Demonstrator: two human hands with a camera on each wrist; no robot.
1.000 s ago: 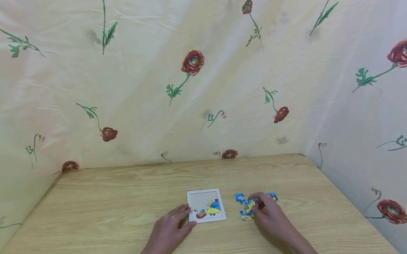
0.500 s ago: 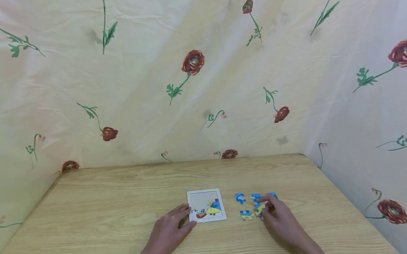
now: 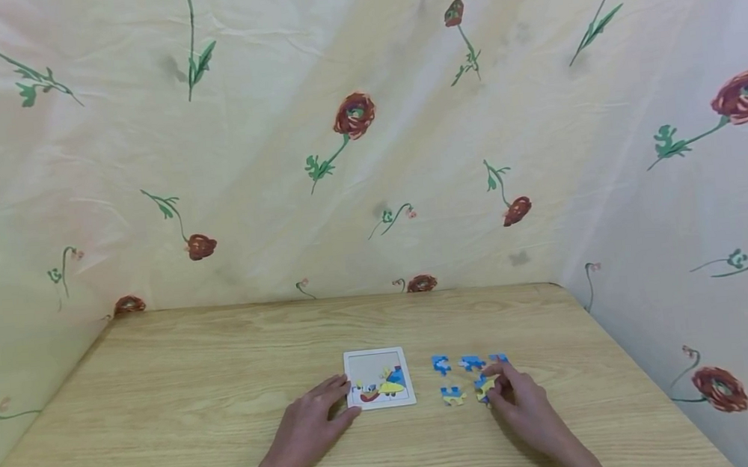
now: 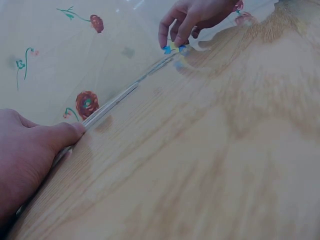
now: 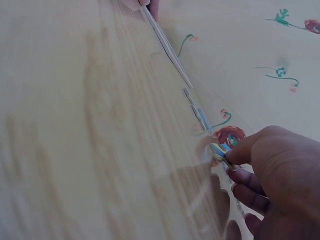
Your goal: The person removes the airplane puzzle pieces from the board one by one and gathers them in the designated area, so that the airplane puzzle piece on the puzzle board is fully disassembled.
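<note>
In the head view, a white-framed jigsaw puzzle tray (image 3: 373,352) lies flat on the table. Its lower part carries a yellow, red and blue picture; its upper part is bare grey. My left hand (image 3: 314,425) holds the tray at its near left corner, the thumb at the front and the fingers along the left side. To the right, my right hand (image 3: 524,404) pinches a blue and yellow puzzle piece (image 5: 219,151) between thumb and fingers, tilted in the right wrist view. Around that hand lie loose pieces, one blue and white (image 3: 441,364), another blue and yellow (image 3: 453,396).
Behind the right fingertips lie further blue pieces, one in the middle (image 3: 472,362) and another partly covered (image 3: 498,358). The wooden table (image 3: 237,359) meets a flower-printed cloth (image 3: 259,162) at the back and both sides.
My right hand has moved right with the blue and yellow puzzle piece, away from the middle of the loose pieces. My left hand and the tray have stayed put.
</note>
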